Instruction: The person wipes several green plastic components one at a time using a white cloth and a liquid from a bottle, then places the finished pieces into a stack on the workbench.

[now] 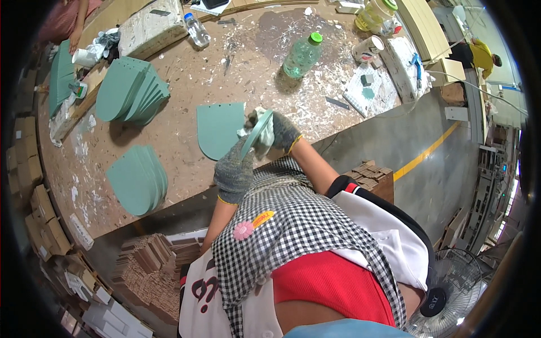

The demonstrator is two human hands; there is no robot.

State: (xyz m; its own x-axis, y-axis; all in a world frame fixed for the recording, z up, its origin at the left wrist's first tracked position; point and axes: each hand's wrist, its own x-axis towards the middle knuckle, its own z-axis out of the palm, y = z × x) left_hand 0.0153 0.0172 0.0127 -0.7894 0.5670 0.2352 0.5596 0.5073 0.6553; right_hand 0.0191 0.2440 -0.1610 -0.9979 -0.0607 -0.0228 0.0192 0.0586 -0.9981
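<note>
My left hand (234,173), in a grey knitted glove, grips the lower end of a thin green panel (257,133) held on edge above the table's near side. Wrapped around a white cloth (265,143), my gloved right hand (286,134) presses it against the panel's upper part. Beside my hands a matching green panel (217,132) with a rounded end lies flat on the table. To the left sit a fanned stack of such panels (121,90) and a smaller, neater stack (135,179) nearer me.
On the paint-spotted table (186,73) stand a green-capped bottle (303,56), a small clear bottle (197,31) and a paper cup (369,49). Brown pieces (149,270) are piled below the near edge. A fan (442,293) stands lower right. Another person's arm (78,28) shows far left.
</note>
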